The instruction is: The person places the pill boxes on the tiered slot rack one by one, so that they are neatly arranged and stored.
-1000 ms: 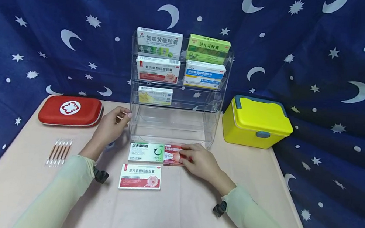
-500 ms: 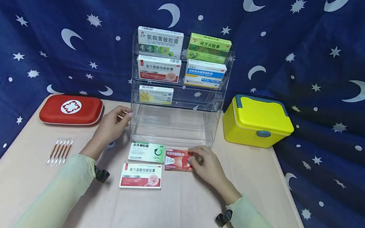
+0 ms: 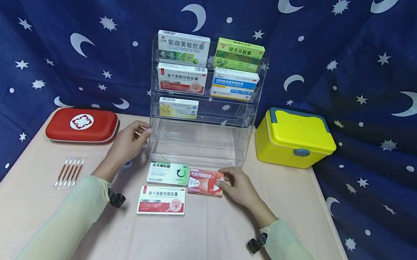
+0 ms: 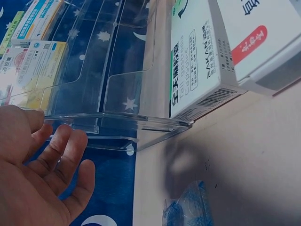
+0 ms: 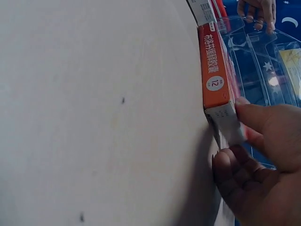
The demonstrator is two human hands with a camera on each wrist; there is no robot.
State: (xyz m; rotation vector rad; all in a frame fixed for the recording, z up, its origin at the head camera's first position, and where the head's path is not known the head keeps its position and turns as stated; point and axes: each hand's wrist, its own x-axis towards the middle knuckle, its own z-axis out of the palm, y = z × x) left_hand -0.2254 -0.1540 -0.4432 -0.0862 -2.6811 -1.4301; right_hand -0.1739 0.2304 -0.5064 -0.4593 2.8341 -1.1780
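My right hand (image 3: 238, 186) pinches the right end of a red medicine box (image 3: 204, 183) in front of the clear display rack (image 3: 196, 141). In the right wrist view, the thumb lies along the box's face near its white end. My left hand (image 3: 127, 143) holds the rack's left side edge between thumb and forefinger, the other fingers loosely bent, as the left wrist view shows. Left of the red box lies a white-and-green medicine box (image 3: 167, 174). A white-and-red medicine box (image 3: 161, 201) lies nearer to me.
Several medicine boxes stand in the rack's upper tiers, including a yellow-and-white one (image 3: 178, 108). A red first-aid case (image 3: 83, 125) and a pack of swabs (image 3: 69, 173) lie at the left. At the right stands a yellow box (image 3: 295, 141) with a grey latch.
The red box has come slightly toward me and right, its top now looking paler. My right hand has shifted right along it, uncovering more of its face. The left hand stays at the rack.
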